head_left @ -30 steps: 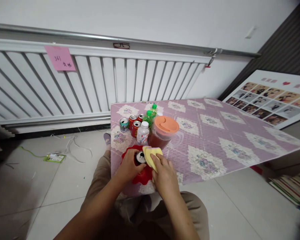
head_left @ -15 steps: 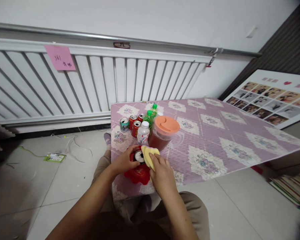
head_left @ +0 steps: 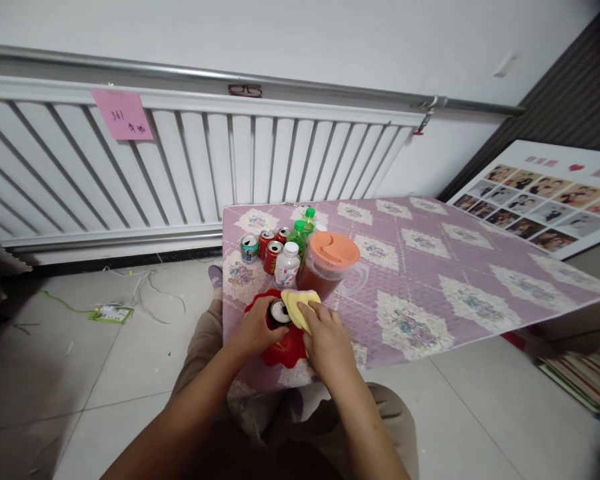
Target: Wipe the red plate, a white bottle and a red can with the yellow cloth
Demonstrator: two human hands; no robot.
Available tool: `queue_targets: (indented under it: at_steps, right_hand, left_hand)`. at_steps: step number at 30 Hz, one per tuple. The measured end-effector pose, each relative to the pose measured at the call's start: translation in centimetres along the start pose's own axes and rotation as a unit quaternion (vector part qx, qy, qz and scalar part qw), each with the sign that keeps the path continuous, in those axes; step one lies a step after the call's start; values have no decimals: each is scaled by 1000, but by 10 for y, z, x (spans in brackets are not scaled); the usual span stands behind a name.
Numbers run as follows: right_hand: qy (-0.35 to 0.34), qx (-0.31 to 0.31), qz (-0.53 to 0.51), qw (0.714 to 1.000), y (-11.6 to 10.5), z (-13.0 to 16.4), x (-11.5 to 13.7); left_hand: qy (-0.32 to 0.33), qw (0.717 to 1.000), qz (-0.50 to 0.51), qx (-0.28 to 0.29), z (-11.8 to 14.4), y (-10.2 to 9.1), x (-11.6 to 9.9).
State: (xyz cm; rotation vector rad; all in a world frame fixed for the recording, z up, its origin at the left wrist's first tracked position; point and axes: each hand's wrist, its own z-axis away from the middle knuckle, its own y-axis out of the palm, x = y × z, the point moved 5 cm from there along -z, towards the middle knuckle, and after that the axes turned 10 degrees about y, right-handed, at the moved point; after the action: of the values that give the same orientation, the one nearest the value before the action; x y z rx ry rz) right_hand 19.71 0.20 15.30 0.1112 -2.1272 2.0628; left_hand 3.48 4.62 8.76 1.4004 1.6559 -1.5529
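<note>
My left hand (head_left: 257,331) is wrapped round the side of a dark drink can (head_left: 281,312) whose silver top faces up. Under the can lies a red scalloped mat (head_left: 291,352). A folded yellow cloth (head_left: 300,306) is gripped in my right hand (head_left: 329,340), pressed against the right side of the can. Part of the can is hidden by the cloth and my fingers. Just beyond stand a white bottle (head_left: 287,265) and a pitcher with an orange lid (head_left: 334,250) and brown liquid inside.
Several cans, among them a teal can (head_left: 249,249) and a red can (head_left: 273,257), stand behind the white bottle. Green-capped bottles (head_left: 299,235) are beside them. A patterned cloth covers the table (head_left: 380,307). A white radiator (head_left: 240,160) runs along the wall.
My left hand has shifted slightly down and now curls further round the can, uncovering more of the mat's far edge. The cloth stays against the can's right side.
</note>
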Motion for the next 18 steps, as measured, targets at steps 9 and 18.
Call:
queue_targets:
  at_steps: [9,18]
  right_hand:
    - [-40,43,59,996,-23,-24,23]
    - [16,41,35,998,-1,-13,10]
  left_hand:
    - [33,997,56,35,-5,-3,4]
    - [33,998,45,25,-4,-2,0]
